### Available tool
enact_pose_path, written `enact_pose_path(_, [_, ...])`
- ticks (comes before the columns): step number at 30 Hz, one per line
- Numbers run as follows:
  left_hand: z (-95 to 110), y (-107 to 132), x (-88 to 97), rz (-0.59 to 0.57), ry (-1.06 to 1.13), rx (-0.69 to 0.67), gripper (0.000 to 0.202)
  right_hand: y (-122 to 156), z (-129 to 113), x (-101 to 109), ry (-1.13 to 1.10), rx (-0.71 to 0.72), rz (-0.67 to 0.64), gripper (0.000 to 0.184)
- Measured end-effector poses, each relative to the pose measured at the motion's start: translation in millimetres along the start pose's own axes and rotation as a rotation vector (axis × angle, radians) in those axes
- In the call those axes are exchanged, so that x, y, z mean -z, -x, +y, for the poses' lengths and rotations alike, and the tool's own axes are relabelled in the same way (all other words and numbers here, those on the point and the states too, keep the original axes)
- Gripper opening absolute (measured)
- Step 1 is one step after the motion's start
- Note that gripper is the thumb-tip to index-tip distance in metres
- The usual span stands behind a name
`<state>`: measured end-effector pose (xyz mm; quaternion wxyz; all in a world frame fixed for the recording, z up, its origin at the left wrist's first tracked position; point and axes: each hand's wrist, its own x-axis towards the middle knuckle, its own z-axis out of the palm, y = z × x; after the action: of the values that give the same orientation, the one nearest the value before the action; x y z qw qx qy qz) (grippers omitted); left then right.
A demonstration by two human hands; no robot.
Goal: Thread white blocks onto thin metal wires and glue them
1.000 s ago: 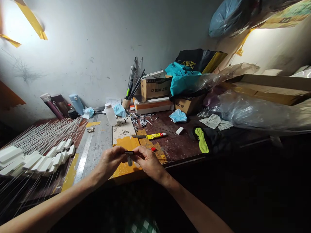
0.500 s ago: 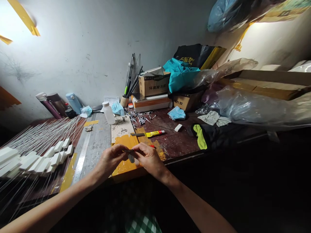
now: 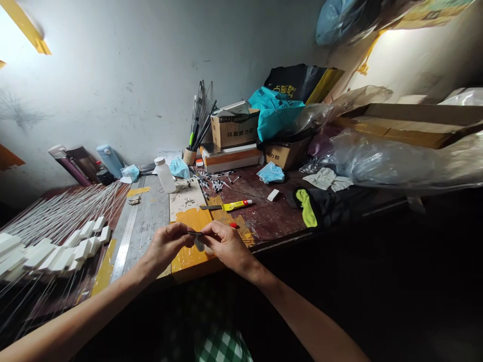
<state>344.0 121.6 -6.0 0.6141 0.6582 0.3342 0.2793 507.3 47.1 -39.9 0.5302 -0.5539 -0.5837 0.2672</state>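
Over the yellow-taped board point(image 3: 184, 259) at the table's front edge, my left hand point(image 3: 169, 244) and my right hand point(image 3: 224, 246) meet with their fingertips pinched. Between them is a small dark thin piece point(image 3: 195, 233), gripped from both sides; its kind is too small to make out. Just below it a pale rounded thing point(image 3: 199, 245) shows between the hands, partly hidden by fingers. Behind my right hand lies a red cap point(image 3: 234, 225). Farther back rest a yellow glue tube point(image 3: 237, 205) and a dark flat blade point(image 3: 211, 207).
White blocks with thin rods point(image 3: 81, 246) cover the left side, beside a steel ruler point(image 3: 124, 241). A white bottle point(image 3: 165, 176) stands behind the board. Small black-and-white pieces point(image 3: 215, 186), a white block point(image 3: 273, 195), masks point(image 3: 270, 173) and cartons point(image 3: 234, 130) occupy the back and right.
The whole view has shifted slightly, so things appear a little farther left and higher. Both hands keep their pinch on the small dark piece, with little movement.
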Motion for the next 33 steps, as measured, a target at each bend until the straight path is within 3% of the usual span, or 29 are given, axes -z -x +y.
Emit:
enact_pose_path(10, [-4, -1, -1.4, 0.016, -0.008, -0.039, 0.025, -2, -6, -1, 0.061, 0.064, 0.048, 0.008])
enact_pose_path(14, [-11, -2, -0.7, -0.03, 0.051, -0.075, 0.031, -2, -6, -1, 0.026, 0.031, 0.045, 0.01])
enact_pose_path(17, [-13, -2, 0.6, -0.049, 0.071, -0.069, 0.036, -2, -4, -1, -0.016, 0.012, 0.021, 0.01])
enact_pose_path(26, [-14, -1, 5.7, -0.033, -0.017, -0.066, 0.023, -1, 1, 2, -0.141, -0.06, -0.12, 0.017])
enact_pose_path(33, [-14, -3, 2.7, -0.03, -0.02, -0.085, 0.023, -3, -5, 3, 0.01, -0.004, -0.03, 0.006])
